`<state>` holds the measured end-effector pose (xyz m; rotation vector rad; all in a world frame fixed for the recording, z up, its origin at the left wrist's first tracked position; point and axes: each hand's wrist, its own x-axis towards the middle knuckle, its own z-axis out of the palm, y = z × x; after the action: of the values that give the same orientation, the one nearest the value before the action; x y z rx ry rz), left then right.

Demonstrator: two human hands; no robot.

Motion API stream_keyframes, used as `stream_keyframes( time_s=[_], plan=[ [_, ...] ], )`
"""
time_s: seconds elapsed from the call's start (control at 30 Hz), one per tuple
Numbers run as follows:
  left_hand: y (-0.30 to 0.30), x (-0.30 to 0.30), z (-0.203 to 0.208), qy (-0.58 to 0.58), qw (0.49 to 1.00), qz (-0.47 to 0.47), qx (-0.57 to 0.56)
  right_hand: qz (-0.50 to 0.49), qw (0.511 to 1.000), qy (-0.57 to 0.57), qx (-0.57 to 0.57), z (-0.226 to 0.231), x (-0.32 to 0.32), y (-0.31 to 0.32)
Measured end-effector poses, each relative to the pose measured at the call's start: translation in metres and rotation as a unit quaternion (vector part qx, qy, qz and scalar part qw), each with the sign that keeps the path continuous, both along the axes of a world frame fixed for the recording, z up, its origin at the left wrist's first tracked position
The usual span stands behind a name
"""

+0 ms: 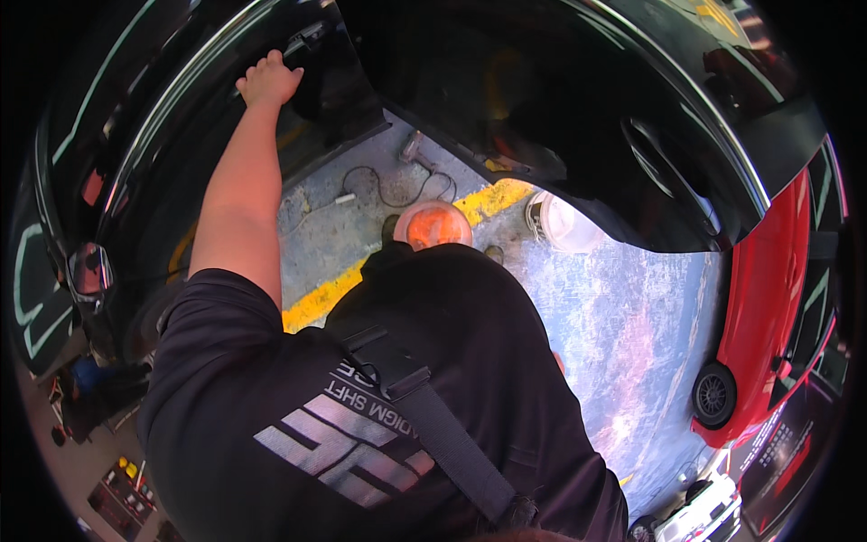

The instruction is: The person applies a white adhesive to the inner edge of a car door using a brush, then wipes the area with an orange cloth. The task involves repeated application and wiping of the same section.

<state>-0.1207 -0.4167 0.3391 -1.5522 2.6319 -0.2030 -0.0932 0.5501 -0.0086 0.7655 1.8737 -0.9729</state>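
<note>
My left hand [268, 81] reaches up and rests against the glossy dark car door panel [334, 108]. Its thumb stands apart and the fingers bend slightly on the surface, with nothing visible in them. Just beyond the fingers is a chrome-edged door handle [305, 38]. A second dark door [578, 117] swings out to the right, with its own handle [668, 172]. My right hand does not show anywhere in the picture.
On the blue floor lie a corded tool [414, 147], a round bucket with something orange inside [433, 210] and a white bucket [573, 224]. A yellow line [330, 296] crosses it. Right stands a red car [768, 298]; left, a side mirror [90, 269].
</note>
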Motion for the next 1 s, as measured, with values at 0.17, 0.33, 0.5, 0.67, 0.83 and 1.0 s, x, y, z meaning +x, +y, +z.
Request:
stream_keyframes(
  time_s=[0.17,0.33,0.5,0.67,0.83,1.0],
  plan=[
    [0.051,0.05,0.009,-0.048,0.998,0.029,-0.028,0.138,0.989,0.039,0.018,0.08,-0.163,-0.091],
    [0.123,0.073,0.006,-0.045,0.996,0.082,-0.011,0.287,0.954,0.077,-0.037,0.099,-0.255,-0.078],
    [0.183,0.104,0.02,-0.078,0.989,0.125,0.014,0.38,0.925,0.027,-0.015,0.098,-0.291,-0.063],
    [0.215,0.125,0.025,-0.071,0.986,0.147,0.04,0.372,0.928,-0.022,0.01,0.083,-0.307,-0.035],
    [0.226,0.129,0.019,-0.026,0.986,0.162,0.041,0.376,0.925,0.056,-0.008,0.094,-0.333,-0.014],
    [0.2,0.139,0.004,0.002,0.989,0.143,0.023,0.35,0.92,0.172,-0.021,0.132,-0.342,0.033]
  ],
)
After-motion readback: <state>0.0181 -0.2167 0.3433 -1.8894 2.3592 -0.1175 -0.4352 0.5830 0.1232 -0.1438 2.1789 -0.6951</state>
